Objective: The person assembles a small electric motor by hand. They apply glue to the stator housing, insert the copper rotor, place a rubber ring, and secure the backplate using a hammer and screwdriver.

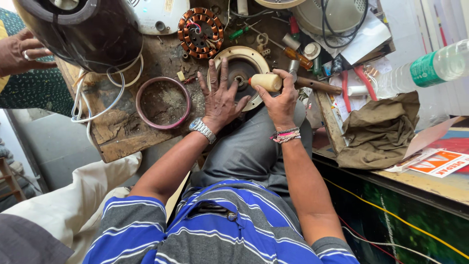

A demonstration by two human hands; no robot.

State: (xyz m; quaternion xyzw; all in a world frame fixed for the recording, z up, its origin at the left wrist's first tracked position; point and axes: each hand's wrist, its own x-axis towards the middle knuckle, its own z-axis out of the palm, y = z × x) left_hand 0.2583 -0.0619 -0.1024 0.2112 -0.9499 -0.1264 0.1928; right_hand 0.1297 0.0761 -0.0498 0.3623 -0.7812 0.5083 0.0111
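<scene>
Cream-coloured and rounded, the tool handle (266, 81) sits in your right hand (281, 100), fingers wrapped closed around it; its long axis runs level, right to left, with the working end pointing at the hub in the middle of the round motor housing (217, 57). That housing, a pale ring around a dark centre, lies on the worn wooden bench (124, 132) near its front edge, just above your lap. Your left hand (221, 95) lies flat on the housing's left half, fingers spread wide and pressing down, holding nothing. The hub lies between your two hands, just right of the left fingertips and touching or nearly touching the tool's tip; the contact itself is too small to tell. To the left on the bench rests a dull pink ring (163, 102), and behind the housing a copper-wound stator (200, 32). Another person's hand (22, 51) grips a dark round casing (85, 29) at the far left corner.
</scene>
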